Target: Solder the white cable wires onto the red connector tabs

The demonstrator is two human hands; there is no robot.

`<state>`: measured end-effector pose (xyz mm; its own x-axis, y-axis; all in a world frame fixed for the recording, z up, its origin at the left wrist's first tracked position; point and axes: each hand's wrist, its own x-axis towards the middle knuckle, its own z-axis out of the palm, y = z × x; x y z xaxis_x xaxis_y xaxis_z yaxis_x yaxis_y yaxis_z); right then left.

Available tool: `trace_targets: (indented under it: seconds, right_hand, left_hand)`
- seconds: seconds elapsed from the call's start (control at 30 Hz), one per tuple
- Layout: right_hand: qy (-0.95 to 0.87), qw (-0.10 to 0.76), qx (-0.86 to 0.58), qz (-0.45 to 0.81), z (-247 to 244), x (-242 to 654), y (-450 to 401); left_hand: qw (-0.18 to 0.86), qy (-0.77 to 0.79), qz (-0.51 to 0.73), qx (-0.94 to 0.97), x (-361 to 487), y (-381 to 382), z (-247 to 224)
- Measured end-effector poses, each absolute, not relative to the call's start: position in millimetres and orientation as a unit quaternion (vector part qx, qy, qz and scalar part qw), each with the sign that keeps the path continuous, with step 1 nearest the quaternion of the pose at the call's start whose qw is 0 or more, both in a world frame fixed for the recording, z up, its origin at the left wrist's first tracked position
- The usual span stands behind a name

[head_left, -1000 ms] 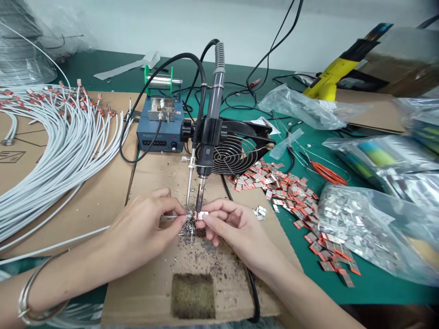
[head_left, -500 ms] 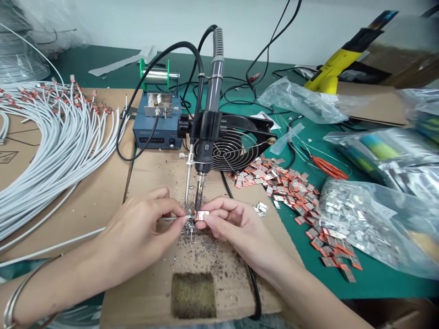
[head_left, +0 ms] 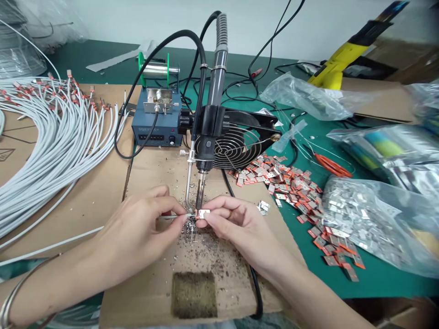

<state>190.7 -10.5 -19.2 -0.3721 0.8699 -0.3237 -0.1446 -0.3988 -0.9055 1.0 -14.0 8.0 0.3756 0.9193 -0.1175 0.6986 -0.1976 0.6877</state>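
Note:
My left hand (head_left: 147, 228) pinches a grey cable (head_left: 168, 217) close to its end. Between the thumb and fingers of my right hand (head_left: 236, 224) is a small USB connector (head_left: 204, 213) with a metal shell and an orange-red back. The cable end meets the connector's back under the tip of a soldering iron (head_left: 200, 194), which is clamped upright in a stand. A thin metal solder feed tube (head_left: 188, 183) comes down beside the iron. Bits of solder (head_left: 190, 226) lie on the cardboard (head_left: 154, 178) below. My fingers partly hide the joint.
A blue solder station (head_left: 156, 125) carries a solder spool (head_left: 156, 69). Behind the iron lies a black fan (head_left: 236, 146). Many finished cables (head_left: 68, 151) spread at left. Loose USB connectors (head_left: 291, 187) and a plastic bag of metal shells (head_left: 356, 219) lie at right, beyond them orange-handled pliers (head_left: 332, 165).
The camera view has shifted slightly. Both hands stay at the iron tip, still holding the cable and the USB connector, with hardly any movement.

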Motion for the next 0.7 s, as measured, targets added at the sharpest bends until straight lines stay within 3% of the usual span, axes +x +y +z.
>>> trace_targets:
  seconds: [0.7]
  right_hand:
    - [-0.426, 0.349, -0.459, 0.697, -17.8, 188.6, -12.1]
  left_hand:
    - [0.339, 0.531, 0.162, 0.76, -2.8, -12.6, 0.9]
